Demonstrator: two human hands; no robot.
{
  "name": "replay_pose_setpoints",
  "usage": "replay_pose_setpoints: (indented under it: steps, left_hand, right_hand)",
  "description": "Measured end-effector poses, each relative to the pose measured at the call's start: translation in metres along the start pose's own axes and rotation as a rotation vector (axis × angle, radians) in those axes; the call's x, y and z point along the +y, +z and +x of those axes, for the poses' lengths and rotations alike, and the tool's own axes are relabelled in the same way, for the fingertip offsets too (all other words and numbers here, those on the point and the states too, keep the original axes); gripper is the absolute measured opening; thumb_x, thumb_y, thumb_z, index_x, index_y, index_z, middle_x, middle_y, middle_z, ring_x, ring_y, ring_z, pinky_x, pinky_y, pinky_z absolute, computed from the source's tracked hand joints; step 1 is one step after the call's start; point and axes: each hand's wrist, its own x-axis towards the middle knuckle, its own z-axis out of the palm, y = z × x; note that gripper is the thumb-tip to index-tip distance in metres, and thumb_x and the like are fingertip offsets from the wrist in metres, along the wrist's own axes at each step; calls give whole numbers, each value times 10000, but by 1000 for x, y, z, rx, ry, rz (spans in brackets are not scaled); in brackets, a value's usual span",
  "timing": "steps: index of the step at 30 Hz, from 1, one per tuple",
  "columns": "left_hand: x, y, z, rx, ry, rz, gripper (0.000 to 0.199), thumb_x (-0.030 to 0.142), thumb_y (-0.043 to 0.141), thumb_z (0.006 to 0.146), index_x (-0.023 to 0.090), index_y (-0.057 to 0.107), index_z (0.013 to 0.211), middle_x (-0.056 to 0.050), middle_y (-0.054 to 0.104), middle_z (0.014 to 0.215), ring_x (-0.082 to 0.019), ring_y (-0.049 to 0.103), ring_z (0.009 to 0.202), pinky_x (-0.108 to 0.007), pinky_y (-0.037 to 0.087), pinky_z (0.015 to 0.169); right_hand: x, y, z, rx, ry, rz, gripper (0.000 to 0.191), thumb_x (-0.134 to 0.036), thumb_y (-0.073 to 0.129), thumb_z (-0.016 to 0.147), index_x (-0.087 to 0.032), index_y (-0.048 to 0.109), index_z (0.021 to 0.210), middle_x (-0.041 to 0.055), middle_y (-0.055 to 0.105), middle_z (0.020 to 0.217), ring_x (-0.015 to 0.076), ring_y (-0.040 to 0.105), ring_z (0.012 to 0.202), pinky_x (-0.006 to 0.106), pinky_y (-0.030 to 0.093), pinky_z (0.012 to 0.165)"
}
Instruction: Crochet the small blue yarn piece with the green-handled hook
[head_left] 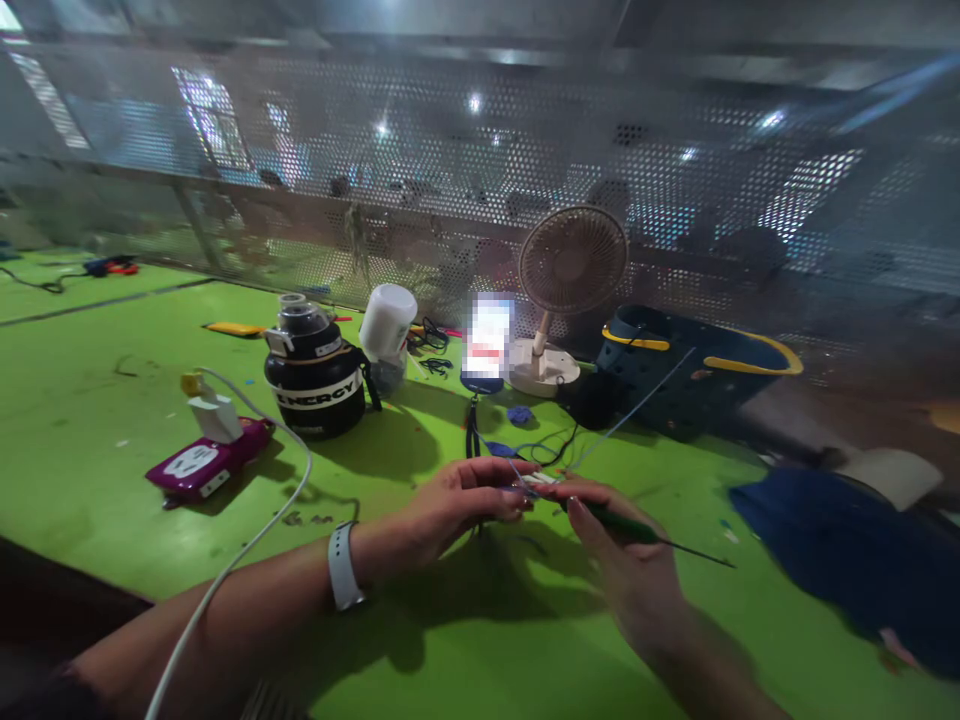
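My left hand [465,500], with a white band on the wrist, pinches a small work of pale blue yarn between thumb and fingers. A short white piece [537,479] shows at the fingertips; its kind is unclear. My right hand [634,575] is closed around a green-handled crochet hook [624,523], whose thin metal end sticks out to the right. Both hands' fingertips meet just above the green table [480,650]. A strand of blue yarn [637,405] runs from the hands up to a dark basket [675,370]. The hook's working tip is hidden among the fingers.
A lit phone [487,340] stands beyond my hands, beside a small fan [572,262]. Left are a black jug [315,385], a white bottle [388,318] and a purple power strip [202,465] with a white cable [300,480]. Dark blue cloth [847,560] lies right.
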Motion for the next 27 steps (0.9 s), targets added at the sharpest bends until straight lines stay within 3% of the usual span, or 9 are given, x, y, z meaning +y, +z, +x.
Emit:
replay_pose_setpoints:
  steps: [2,8,12,18,24,27]
  left_hand:
    - [-3,-1,2,19,26,12,425,185,857,635,157,748,1044,-80,739,1022,-134,663,867,-249,500,838]
    - [-14,-4,8,63,148,24,357,143,859,636,174,764,979,-7,735,774,-91,668,724,-231,520,784]
    - [-14,1,6,103,123,-18,414,147,893,576,171,766,969,10,718,681,-91,667,659,-230,528,743]
    - [-16,3,3,110,40,-74,461,151,894,578,156,750,1016,-7,731,740,-93,672,699,-223,517,775]
    - [-12,4,3,99,18,-89,470,123,883,586,126,732,1031,-51,755,847,-110,691,747,-219,517,759]
    - [-10,5,2,109,17,-68,426,139,880,598,119,737,999,-52,757,803,-115,687,711,-235,518,742]
  right_hand:
    - [-2,2,-1,9,1,-29,170,-413,675,856,-283,745,939,28,750,1042,243,675,1046,419,513,959]
    - [-7,5,-4,-45,-70,-57,142,-365,618,907,-304,722,981,23,701,1110,216,627,1123,422,464,1040]
    - [-6,6,-6,-33,-107,-73,139,-311,607,922,-332,709,1014,2,691,1126,187,632,1118,370,500,1008]
    - [-3,6,-7,-62,-216,-164,197,-260,596,927,-354,688,1074,-3,684,1170,196,602,1180,407,471,1054]
    - [-2,3,-4,-9,-182,-195,144,-316,616,912,-318,717,1015,16,712,1120,208,642,1113,396,510,996]
    - [-3,4,-4,-28,-118,-155,154,-362,617,909,-291,731,985,32,716,1104,209,654,1094,356,548,929]
